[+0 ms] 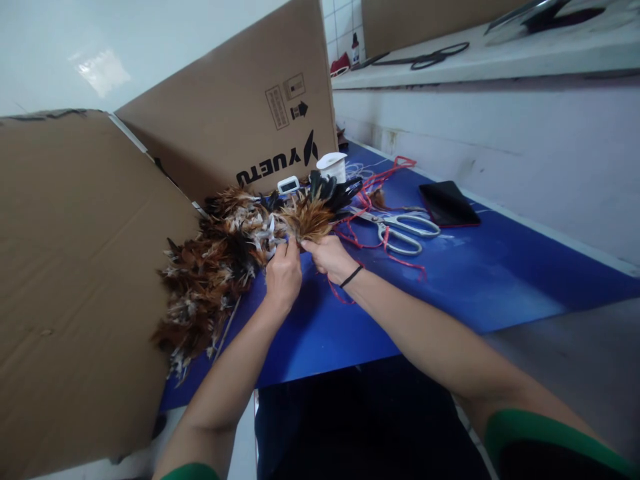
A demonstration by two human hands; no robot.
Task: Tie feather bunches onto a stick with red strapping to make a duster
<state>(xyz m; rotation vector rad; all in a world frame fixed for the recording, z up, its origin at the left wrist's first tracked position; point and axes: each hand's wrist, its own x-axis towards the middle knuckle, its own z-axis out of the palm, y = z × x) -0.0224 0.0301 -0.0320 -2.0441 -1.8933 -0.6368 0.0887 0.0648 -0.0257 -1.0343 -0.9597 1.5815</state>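
While your right hand (327, 257) pinches the base of a brown feather bunch (307, 219) between thumb and bent fingers, just left of the scissors (384, 221), your left hand (284, 270) meets the same base with fingers drawn together; whether they grip anything, you cannot tell. Behind and left of the scissors stands a cardboard box (235, 100) with YUETU printed upside down, its inside out of view. Nearer the scissors, beyond their blades, you have a white cylinder (334, 171), its inside hidden too. Far behind them stands a small dark bottle (355, 50), its contents unclear. A flat black case (453, 203) lies just right of the scissors, red string (403, 162) tangles about them, and a feather pile (200, 287) spreads well left of them on your blue surface (320, 340).
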